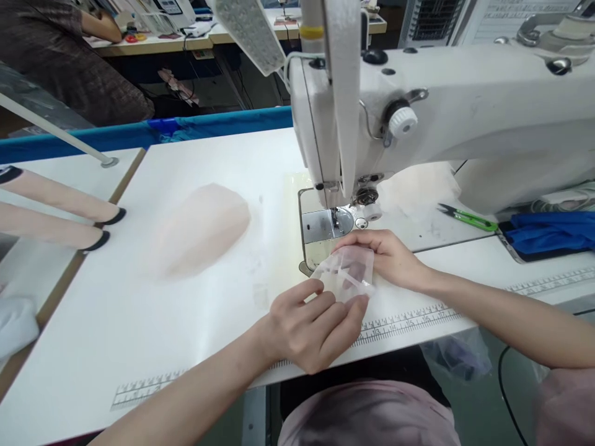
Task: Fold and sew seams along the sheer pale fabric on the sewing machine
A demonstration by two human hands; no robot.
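Observation:
A small piece of sheer white fabric (362,259) is stretched between my two hands, just in front of the sewing machine's needle plate (320,226). My left hand (316,322) is closed, its fingers curled and pinching the near edge of the fabric. Behind the cloth, my right hand (390,257) grips its far side, with the thumb and some fingertips hidden by it. The white sewing machine (418,111) stands over the far side, its presser foot (335,217) just beyond my right fingertips.
Green thread snips (469,218) lie at the right beside a blue cloth (553,232). A printed ruler strip (395,323) runs along the table's front edge. Two pale tubes with black ends (60,192) lie at the left near a thin white rod (56,130). Another person (69,62) sits behind.

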